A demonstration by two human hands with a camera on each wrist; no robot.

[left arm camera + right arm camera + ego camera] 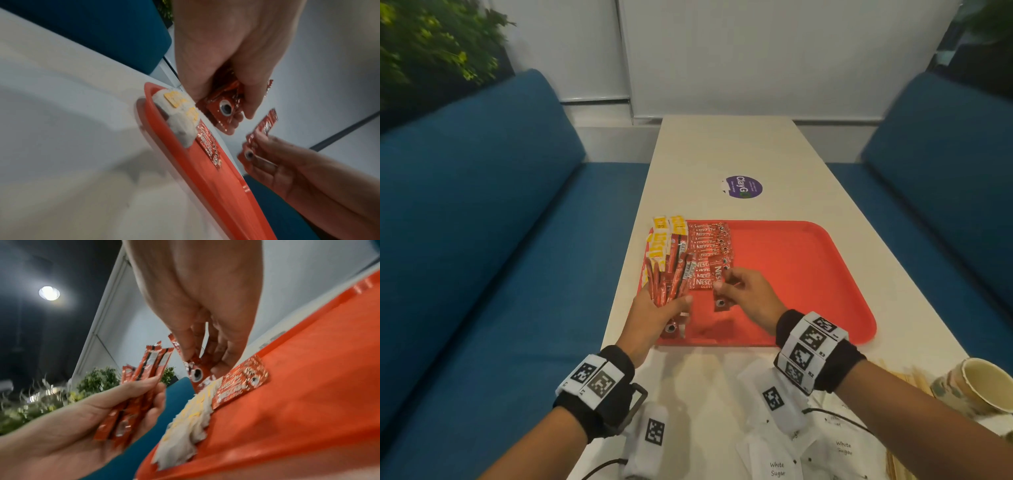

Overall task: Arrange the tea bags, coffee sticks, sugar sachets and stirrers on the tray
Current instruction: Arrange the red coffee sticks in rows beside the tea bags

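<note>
A red tray (808, 274) lies on the white table. Yellow-and-white tea bags (664, 236) are lined along its left edge, and a row of red coffee sticks (709, 246) lies beside them. My left hand (657, 308) grips a fanned bundle of red coffee sticks (674, 277) over the tray's near left corner; the bundle (131, 402) also shows in the right wrist view. My right hand (739, 291) pinches a single red coffee stick (720, 287) just above the near end of the row. That stick (259, 138) is held upright-tilted.
White sugar sachets (777, 466) lie on the table near me, below the tray. A pale cup (979, 387) and wooden stirrers (914, 377) sit at the near right. A purple sticker (743, 186) is beyond the tray. Blue benches flank the table.
</note>
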